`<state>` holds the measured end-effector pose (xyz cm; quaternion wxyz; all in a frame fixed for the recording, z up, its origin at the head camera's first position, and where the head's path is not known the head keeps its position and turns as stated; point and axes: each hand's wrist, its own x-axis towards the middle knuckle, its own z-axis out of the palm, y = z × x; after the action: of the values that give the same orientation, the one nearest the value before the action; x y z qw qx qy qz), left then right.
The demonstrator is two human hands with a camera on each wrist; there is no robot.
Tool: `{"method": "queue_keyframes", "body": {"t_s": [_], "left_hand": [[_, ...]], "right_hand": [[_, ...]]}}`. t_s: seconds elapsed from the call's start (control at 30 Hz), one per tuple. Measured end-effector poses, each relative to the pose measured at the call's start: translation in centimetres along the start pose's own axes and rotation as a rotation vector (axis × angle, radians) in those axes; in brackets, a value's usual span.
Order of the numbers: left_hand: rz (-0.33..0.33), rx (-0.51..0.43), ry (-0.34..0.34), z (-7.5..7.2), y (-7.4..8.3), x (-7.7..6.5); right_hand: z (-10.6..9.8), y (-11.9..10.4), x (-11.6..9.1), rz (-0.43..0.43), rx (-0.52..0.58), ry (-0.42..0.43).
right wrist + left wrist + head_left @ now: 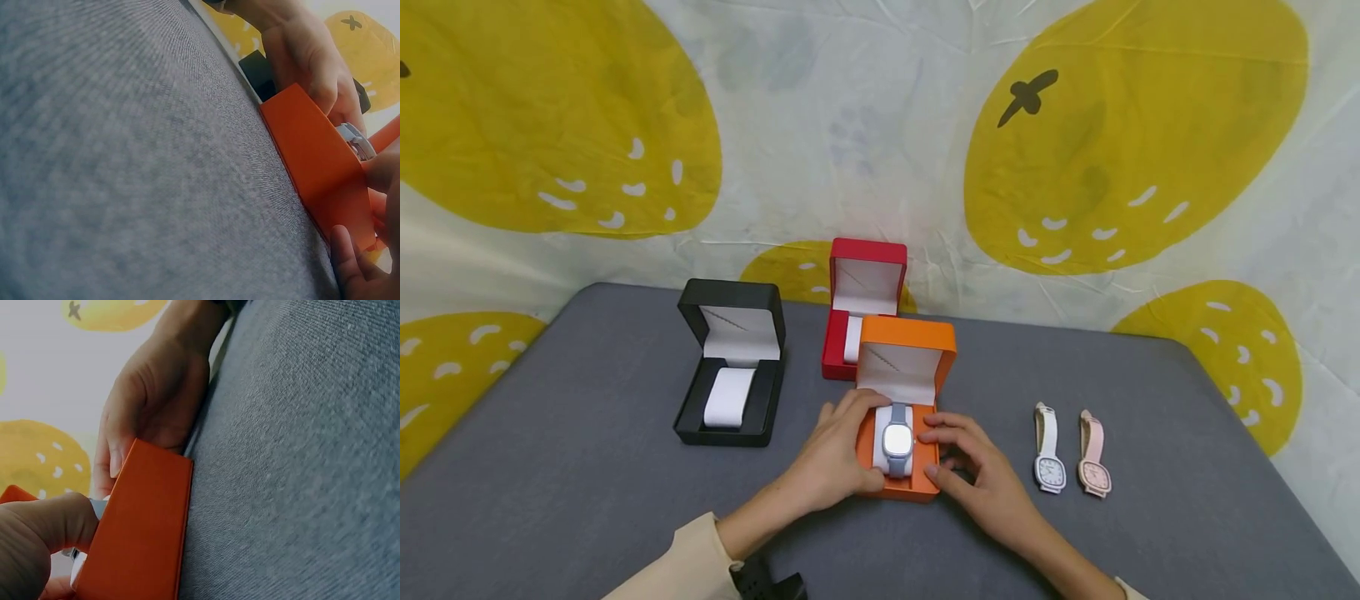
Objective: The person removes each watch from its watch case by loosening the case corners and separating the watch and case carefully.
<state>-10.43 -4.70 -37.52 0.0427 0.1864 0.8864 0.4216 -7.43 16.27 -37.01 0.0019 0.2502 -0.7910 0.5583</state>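
An orange watch box (895, 492) stands with its lid raised on the grey table. Inside it, a watch with a blue-grey strap (897, 442) is wrapped around a white cushion (880, 457). My left hand (835, 458) holds the box's left side, thumb near the front corner and index finger beside the cushion's far end. At the right side, my right hand (981, 475) grips the box wall, with fingers over the rim and the thumb low on the outside (344, 250). The watch is mostly hidden in both wrist views.
An open black watch box (730, 433) with a white cushion stands to the left. Behind the orange box is an open red watch box (868, 250), partly covered. A white watch (1049, 462) and a pink watch (1094, 467) lie to the right.
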Motion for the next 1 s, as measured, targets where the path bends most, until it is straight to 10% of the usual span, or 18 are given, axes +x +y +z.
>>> {"method": "queue_keyframes", "body": {"t_s": [1.0], "left_hand": [[0.177,0.311,0.035,-0.43,-0.13,0.52]], "right_hand": [[-0.02,0.01,-0.04,0.004,0.005,-0.012]]}}
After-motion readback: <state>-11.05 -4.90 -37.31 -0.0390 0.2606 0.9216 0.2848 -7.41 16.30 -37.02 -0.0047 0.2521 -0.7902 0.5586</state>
